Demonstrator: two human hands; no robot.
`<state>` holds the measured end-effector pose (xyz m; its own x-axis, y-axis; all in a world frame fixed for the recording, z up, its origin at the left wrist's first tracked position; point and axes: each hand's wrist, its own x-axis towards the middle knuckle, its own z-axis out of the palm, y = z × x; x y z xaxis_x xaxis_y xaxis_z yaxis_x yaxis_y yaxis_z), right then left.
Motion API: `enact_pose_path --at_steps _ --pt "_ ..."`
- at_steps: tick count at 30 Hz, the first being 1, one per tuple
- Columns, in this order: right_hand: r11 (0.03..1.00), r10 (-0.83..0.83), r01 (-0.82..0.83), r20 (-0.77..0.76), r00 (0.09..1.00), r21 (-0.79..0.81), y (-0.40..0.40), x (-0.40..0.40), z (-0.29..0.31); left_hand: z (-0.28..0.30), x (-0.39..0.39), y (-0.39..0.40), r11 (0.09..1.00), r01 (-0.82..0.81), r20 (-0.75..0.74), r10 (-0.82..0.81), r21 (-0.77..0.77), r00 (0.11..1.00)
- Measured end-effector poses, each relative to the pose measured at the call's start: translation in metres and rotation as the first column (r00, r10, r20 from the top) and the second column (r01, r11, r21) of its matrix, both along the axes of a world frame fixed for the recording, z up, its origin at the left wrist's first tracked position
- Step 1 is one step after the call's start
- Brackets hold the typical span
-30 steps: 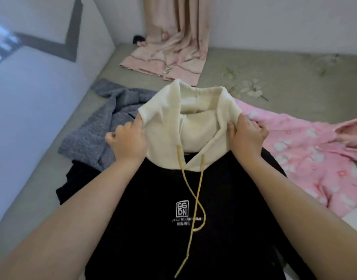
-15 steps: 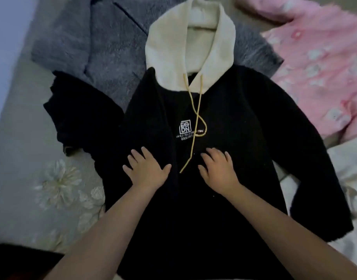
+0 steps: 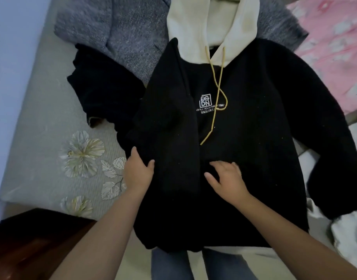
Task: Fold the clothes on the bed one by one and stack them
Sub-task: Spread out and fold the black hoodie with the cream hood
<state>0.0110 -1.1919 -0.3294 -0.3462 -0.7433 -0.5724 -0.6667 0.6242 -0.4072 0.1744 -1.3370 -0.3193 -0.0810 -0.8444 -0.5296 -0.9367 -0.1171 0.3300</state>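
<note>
Forearms reach forward from the near edge. Left hand (image 3: 138,174) grips the folded left edge of the black hoodie (image 3: 254,150), thumb on top; right hand (image 3: 226,178) lies flat, fingers spread, on its front. Farther off, the cream hood (image 3: 193,31) rests on a grey garment (image 3: 121,31) on the bed (image 3: 42,122).

Grey-green bedsheet (image 3: 42,122) with pale flower print, plain pale wall (image 3: 9,57) at left, dim light

The black hoodie (image 3: 254,118) is matt, fuzzy fleece with a smooth cream hood (image 3: 212,27); the grey garment (image 3: 123,33) looks coarse-knit.
</note>
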Motion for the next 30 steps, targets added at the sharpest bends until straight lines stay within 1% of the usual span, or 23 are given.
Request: enact_pose_path --at_steps 2,4,6,8,9,10,11,12,13,14,15,17,19,22,24,26,28,30 --pt "0.995 -0.090 0.091 0.045 0.995 -0.036 -0.022 0.014 0.005 0.000 0.004 -0.009 1.000 -0.007 -0.053 0.006 -0.017 0.999" --pt "0.987 -0.151 0.151 0.010 0.988 -0.049 -0.048 0.022 0.010 0.002 0.006 -0.019 0.995 -0.099 -0.158 0.102 0.021 0.982" --pt "0.977 -0.201 0.195 -0.060 0.978 -0.086 -0.081 0.023 0.018 0.005 0.007 -0.034 0.961 -0.232 -0.277 0.265 0.147 0.924" --pt "0.950 -0.296 0.286 -0.073 0.952 -0.126 -0.119 0.016 0.024 0.005 0.006 -0.054 0.883 -0.329 -0.337 0.438 0.336 0.833" --pt "0.925 -0.357 0.349 -0.029 0.934 -0.148 -0.137 0.010 0.029 0.004 0.006 -0.063 0.836 -0.343 -0.333 0.500 0.429 0.800" --pt "0.885 -0.428 0.433 0.067 0.901 -0.173 -0.158 0.006 0.034 0.004 0.009 -0.072 0.795 -0.332 -0.323 0.532 0.507 0.783" --pt "0.828 -0.501 0.531 0.189 0.845 -0.178 -0.178 0.001 0.039 0.006 0.012 -0.080 0.775 -0.288 -0.310 0.520 0.562 0.796" --pt "0.774 -0.559 0.617 0.303 0.772 -0.142 -0.197 -0.002 0.043 0.007 0.016 -0.088 0.777 -0.237 -0.305 0.480 0.583 0.823" --pt "0.744 -0.588 0.661 0.369 0.720 -0.103 -0.214 -0.003 0.047 0.008 0.022 -0.097 0.795 -0.206 -0.312 0.442 0.570 0.841" --pt "0.743 -0.587 0.664 0.397 0.706 -0.081 -0.231 -0.003 0.048 0.008 0.030 -0.107 0.814 -0.200 -0.325 0.426 0.546 0.845" --pt "0.750 -0.573 0.656 0.409 0.710 -0.088 -0.246 0.000 0.048 0.010 0.039 -0.118 0.829 -0.213 -0.339 0.427 0.517 0.838" --pt "0.756 -0.526 0.634 0.426 0.736 -0.161 -0.280 0.009 0.053 0.013 0.057 -0.141 0.840 -0.277 -0.370 0.470 0.467 0.801" --pt "0.787 -0.449 0.573 0.424 0.786 -0.228 -0.318 0.021 0.060 0.015 0.074 -0.165 0.845 -0.335 -0.402 0.501 0.416 0.766" --pt "0.857 -0.346 0.460 0.399 0.849 -0.235 -0.367 0.035 0.063 0.017 0.093 -0.195 0.880 -0.344 -0.463 0.466 0.326 0.754" --pt "0.880 -0.342 0.443 0.421 0.840 -0.169 -0.385 0.042 0.053 0.015 0.102 -0.214 0.914 -0.294 -0.454 0.395 0.279 0.799" --pt "0.883 -0.378 0.450 0.363 0.852 -0.137 -0.380 0.051 0.043 0.010 0.109 -0.224 0.942 -0.205 -0.388 0.299 0.266 0.872" --pt "0.869 -0.428 0.476 0.274 0.861 -0.138 -0.356 0.061 0.033 0.006 0.114 -0.224 0.962 -0.123 -0.347 0.205 0.243 0.915" --pt "0.869 -0.442 0.478 0.236 0.865 -0.126 -0.316 0.079 0.028 0.001 0.115 -0.217 0.969 -0.038 -0.343 0.122 0.243 0.931"
